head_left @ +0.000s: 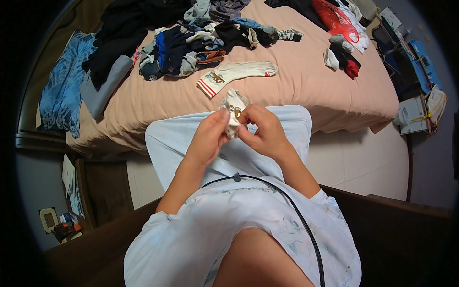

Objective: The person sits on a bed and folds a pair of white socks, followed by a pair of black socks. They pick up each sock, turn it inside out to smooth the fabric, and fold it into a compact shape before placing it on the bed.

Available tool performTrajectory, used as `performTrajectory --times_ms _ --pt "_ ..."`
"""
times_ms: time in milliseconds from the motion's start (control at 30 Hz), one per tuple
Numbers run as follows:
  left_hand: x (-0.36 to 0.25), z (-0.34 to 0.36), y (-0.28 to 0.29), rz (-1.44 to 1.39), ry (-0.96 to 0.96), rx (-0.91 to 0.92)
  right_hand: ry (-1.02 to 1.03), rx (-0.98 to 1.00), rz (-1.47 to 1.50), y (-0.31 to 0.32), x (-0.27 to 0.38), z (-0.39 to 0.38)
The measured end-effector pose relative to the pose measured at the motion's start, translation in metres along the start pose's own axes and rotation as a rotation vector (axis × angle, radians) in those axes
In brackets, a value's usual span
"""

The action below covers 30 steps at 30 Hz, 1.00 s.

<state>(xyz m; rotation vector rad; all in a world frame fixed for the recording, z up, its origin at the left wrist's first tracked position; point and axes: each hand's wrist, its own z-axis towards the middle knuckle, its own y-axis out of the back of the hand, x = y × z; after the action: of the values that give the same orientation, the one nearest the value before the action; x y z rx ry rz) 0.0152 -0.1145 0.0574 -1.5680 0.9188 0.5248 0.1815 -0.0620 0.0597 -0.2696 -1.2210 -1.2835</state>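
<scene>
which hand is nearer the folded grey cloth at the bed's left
Left. The left hand, on the bunched white sock, is right of the folded grey cloth and closer to the person; the right hand is farther right, across the sock.

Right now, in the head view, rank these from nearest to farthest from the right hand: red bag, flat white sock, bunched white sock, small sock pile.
From the right hand:
1. Bunched white sock: held in it.
2. Flat white sock: ahead, slightly left, on the bed.
3. Small sock pile: ahead, right side.
4. Red bag: beyond that pile.
</scene>
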Motion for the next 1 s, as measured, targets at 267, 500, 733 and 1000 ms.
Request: performTrajectory --times_ms 267,500,733,1000 --pt "0.001 -0.002 -0.009 1.0 -0.633 -0.392 -0.004 -0.19 -0.113 -0.004 0.003 0.011" --pt "-0.009 0.01 -0.011 1.119 -0.688 -0.587 -0.033 -0.284 -0.238 0.002 0.009 0.016" --pt "-0.011 0.01 0.001 0.433 -0.487 0.111 -0.618 0.097 0.955 0.026 0.003 0.04" --pt "0.001 0.028 0.003 0.065 -0.492 -0.131 -0.381 -0.056 1.059 0.016 -0.017 0.033"
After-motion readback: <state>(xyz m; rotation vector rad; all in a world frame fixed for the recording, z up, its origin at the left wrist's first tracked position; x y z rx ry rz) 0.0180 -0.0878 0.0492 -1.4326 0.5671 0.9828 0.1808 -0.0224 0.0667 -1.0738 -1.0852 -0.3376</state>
